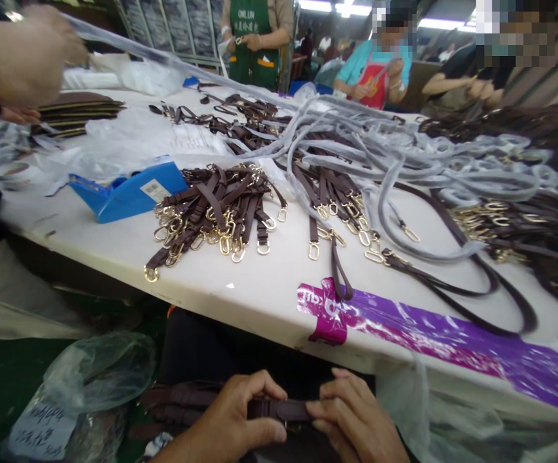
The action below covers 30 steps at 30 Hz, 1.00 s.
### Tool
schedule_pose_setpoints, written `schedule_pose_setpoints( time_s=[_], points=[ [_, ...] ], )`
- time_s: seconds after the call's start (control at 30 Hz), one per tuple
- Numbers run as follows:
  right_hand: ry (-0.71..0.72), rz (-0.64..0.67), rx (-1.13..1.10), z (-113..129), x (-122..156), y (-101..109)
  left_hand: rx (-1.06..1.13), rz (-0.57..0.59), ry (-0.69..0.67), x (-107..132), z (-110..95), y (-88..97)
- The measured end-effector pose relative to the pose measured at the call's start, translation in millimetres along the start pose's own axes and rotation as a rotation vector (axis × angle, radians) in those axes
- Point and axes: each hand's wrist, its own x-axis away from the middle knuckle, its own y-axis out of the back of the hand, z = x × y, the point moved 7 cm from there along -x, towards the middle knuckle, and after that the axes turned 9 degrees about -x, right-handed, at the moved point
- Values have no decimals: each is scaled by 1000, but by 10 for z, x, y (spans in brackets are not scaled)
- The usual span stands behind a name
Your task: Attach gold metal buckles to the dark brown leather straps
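Below the table edge, my left hand (240, 418) pinches a dark brown strap (291, 410) between thumb and fingers. My right hand (356, 418) grips the same strap a little to the right. The short stretch between the hands shows a loop or keeper near the left fingers; the rest of it is hidden by my hands. More brown straps (177, 405) lie to the left of my left hand, near my lap. On the table ahead sits a pile of short brown straps with gold clasps (221, 206).
A blue tape dispenser (134, 193) stands left of the pile. Plastic-wrapped straps (346, 141) spread across the table (259, 296), with purple tape (433, 328) along its edge. A plastic bag (90, 379) with a handwritten label is at lower left. A co-worker's arm (27, 58) reaches in; others stand behind.
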Motion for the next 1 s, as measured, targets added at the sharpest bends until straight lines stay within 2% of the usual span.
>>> schedule_pose_setpoints(
  time_s=[0.13,0.3,0.57,0.8,1.0],
  points=[
    [-80,-62,-148,-28,13,-50,-151,2,28,21,-76,10],
    [-44,-123,-179,37,-10,-172,-171,17,16,2,-115,-49],
    [-52,-132,-284,23,-38,-249,-123,31,108,18,-51,-63],
    [-90,-107,-364,29,-60,-291,-55,68,60,39,-15,-131],
    [-185,-102,-426,-37,27,-333,-162,68,83,18,-45,-133]
  ],
)
